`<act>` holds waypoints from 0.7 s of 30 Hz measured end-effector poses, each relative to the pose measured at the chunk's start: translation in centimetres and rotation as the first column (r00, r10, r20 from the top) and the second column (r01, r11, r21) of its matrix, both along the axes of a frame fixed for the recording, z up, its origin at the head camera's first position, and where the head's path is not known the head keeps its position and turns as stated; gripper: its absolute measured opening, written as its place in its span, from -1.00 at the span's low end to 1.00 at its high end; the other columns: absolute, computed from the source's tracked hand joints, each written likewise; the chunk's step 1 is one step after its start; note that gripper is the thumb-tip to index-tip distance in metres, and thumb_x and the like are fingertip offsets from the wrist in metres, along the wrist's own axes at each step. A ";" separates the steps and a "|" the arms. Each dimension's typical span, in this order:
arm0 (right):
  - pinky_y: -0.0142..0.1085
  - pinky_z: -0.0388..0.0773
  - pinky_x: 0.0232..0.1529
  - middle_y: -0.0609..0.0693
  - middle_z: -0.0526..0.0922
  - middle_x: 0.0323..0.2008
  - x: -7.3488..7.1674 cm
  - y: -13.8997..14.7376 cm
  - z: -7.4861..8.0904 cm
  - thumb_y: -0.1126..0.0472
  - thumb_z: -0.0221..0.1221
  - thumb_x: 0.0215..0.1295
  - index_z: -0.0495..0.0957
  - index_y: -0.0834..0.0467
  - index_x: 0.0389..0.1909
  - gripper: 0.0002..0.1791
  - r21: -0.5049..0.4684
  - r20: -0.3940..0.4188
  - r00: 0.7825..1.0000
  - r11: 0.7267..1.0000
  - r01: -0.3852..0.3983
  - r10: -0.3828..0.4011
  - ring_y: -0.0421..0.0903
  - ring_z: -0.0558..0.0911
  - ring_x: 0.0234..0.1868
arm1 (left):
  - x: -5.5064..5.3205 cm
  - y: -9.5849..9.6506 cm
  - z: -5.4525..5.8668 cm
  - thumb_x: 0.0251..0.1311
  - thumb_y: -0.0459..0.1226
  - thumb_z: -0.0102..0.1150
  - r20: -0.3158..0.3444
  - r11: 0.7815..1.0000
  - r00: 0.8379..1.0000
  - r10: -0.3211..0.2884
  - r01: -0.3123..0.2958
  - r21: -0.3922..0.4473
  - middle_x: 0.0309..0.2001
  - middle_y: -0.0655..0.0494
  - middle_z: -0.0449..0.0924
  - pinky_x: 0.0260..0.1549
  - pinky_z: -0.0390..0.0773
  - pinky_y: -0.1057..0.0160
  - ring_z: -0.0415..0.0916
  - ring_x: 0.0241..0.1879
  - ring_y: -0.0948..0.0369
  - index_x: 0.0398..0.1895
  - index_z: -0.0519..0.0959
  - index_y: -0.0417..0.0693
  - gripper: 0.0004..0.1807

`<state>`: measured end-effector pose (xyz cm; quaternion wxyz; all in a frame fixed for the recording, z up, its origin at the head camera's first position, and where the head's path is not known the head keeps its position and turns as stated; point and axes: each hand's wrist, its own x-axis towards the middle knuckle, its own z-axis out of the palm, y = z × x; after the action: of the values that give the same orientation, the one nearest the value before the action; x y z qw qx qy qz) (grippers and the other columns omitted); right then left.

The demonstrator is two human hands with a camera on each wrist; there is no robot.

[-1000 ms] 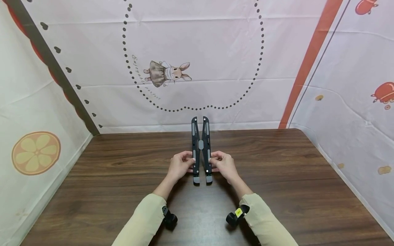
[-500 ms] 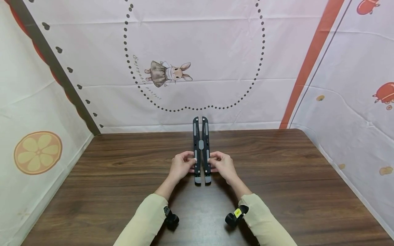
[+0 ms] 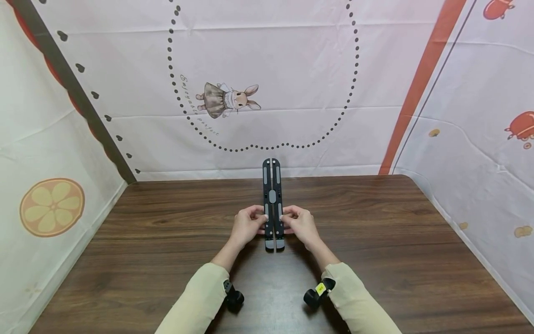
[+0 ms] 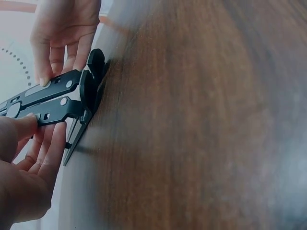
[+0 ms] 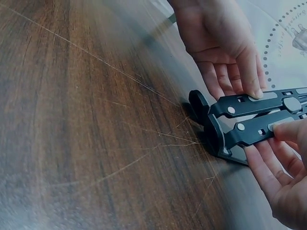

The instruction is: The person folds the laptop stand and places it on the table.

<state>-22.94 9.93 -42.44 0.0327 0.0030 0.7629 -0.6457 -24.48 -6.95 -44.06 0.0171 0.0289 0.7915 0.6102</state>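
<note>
A black folding laptop stand [image 3: 272,196] with grey pads stands over the table, its two long bars side by side with a thin gap between them. My left hand [image 3: 245,225] pinches the near part of the left bar, thumb on top and fingers underneath. On the other side, my right hand [image 3: 301,226] pinches the right bar in the same way. Hooked front lips [image 4: 96,64] of the stand show close to the wood in the left wrist view. From the right wrist, the round grey pivot [image 5: 291,104] joining the bars is visible. Part of the underside is hidden.
The brown wood-grain table [image 3: 167,260] reaches back to a printed cloth [image 3: 308,83] hanging behind it. More patterned cloth hangs along both sides. Black cameras [image 3: 234,299] are strapped to both wrists over the pale sleeves [image 3: 192,297].
The two bars of the laptop stand have swung together, from a clear X shape to nearly parallel. Both hands have moved slightly inward, still gripping their bars.
</note>
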 end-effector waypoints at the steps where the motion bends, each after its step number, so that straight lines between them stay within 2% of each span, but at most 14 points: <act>1: -0.02 0.60 -0.27 0.16 0.59 -0.37 0.2 -0.1 0.4 0.39 0.16 0.18 0.56 0.32 -0.14 -0.78 0.002 -0.001 1.000 1.000 -0.001 0.001 0.00 0.64 -0.38 | 0.0 0.0 0.0 0.13 -0.40 0.16 0.000 1.000 1.000 -0.001 0.001 -0.001 -0.43 -0.03 0.60 -0.52 0.62 0.20 0.59 -0.55 0.23 -0.16 0.59 -0.13 -0.80; 6: 0.00 0.58 -0.24 0.22 0.58 -0.34 1.2 -0.4 1.7 0.41 0.13 0.19 0.53 0.37 -0.12 -0.77 0.013 -0.008 1.000 1.000 -0.002 0.002 0.00 0.65 -0.38 | 0.1 0.1 0.1 0.13 -0.41 0.15 -0.016 1.000 1.000 -0.008 0.008 -0.006 -0.44 -0.03 0.61 -0.52 0.62 0.20 0.59 -0.55 0.23 -0.16 0.58 -0.16 -0.81; 21: 0.01 0.58 -0.25 0.30 0.57 -0.29 1.2 -0.3 1.4 0.41 0.12 0.20 0.51 0.38 -0.10 -0.75 -0.002 -0.037 0.998 0.999 -0.049 0.049 0.06 0.64 -0.32 | 0.3 0.1 0.2 0.15 -0.42 0.14 -0.038 1.000 0.999 -0.004 0.003 -0.019 -0.44 -0.05 0.60 -0.55 0.62 0.23 0.58 -0.55 0.23 -0.18 0.58 -0.17 -0.83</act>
<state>-21.78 9.58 -41.02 0.0344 -0.0279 0.7624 -0.6456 -24.19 -6.82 -43.87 0.0034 0.0419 0.7974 0.6020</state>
